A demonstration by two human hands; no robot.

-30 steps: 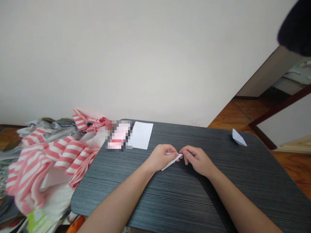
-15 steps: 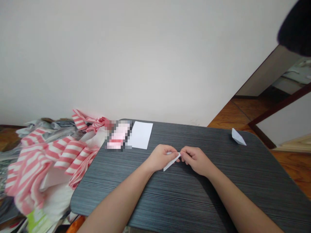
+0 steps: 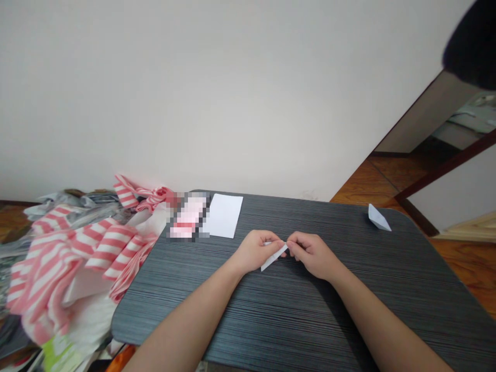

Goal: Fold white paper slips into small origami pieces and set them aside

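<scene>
In the head view there are two hands, both bare and held just above the dark grey table (image 3: 294, 315). The left hand (image 3: 254, 251) has its fingers curled and pressed together, pinching one folded paper strip (image 3: 273, 258) against the thumb. The right hand (image 3: 312, 254) has its fingers also curled and close together, with the fingertips pinching the strip's upper end, so the two hands nearly touch. The white strip lies between them, raised off the table, and its pointed lower end sticks out below the left hand. Beyond the hands, near the table's far edge, lies one white paper sheet (image 3: 222, 215), flat on the table. Just left of it is one pink and white item (image 3: 189, 217), too blurred to tell what it is. One small folded paper piece (image 3: 378, 217) sits well apart, near the far right corner. To the left of the table, a heap of pink and white striped cloth (image 3: 104, 245) lies piled beside the table's edge.
</scene>
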